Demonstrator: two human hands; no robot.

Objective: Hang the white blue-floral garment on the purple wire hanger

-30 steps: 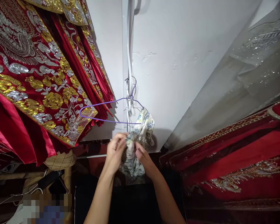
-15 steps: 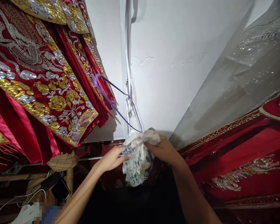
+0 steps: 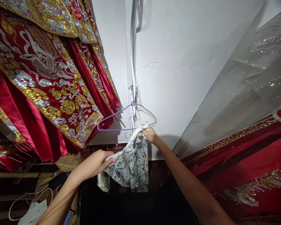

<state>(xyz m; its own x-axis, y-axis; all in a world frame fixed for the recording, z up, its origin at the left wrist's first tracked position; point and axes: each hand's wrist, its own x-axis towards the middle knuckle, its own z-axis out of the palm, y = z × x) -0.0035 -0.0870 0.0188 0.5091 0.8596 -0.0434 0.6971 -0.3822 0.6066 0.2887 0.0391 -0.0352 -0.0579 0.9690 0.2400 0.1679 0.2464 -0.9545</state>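
1. One patterned garment (image 3: 133, 168) is stretched between both hands, below and in front of a purple hanger (image 3: 117, 129). The left hand (image 3: 99, 161) pinches its left edge; the right hand (image 3: 151, 134) grips its upper corner near the hanger's right end.
2. As far as shows, the hanger is up, apparently hooked at a white strap (image 3: 132, 62), but its sloping arms look bare: the garment seems not seated on it. Whether cloth catches the lower bar, I cannot tell.
3. The garment's taut upper edge runs diagonally, rising from left hand to right; the body droops downward, a sleeve-like end dangling lower left.
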